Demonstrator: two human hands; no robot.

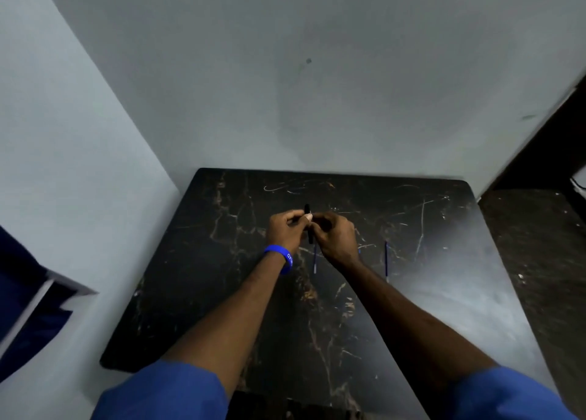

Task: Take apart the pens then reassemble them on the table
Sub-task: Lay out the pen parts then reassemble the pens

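The table [222,292] is dark marble, pushed into a wall corner; far and left edges meet walls, so free room is on the near side and to the right. Both hands work approx. at the table centre, raised a little, prob. so the parts can be lined up by eye; left hand [285,229], w/ a blue band [280,258], pinches a black pen [308,219] held upright; right hand [334,237] is closed on its lower part. Two blue refills lie flat: one [315,259] just under the hands, one [386,261] well apart to the right, away from every edge.
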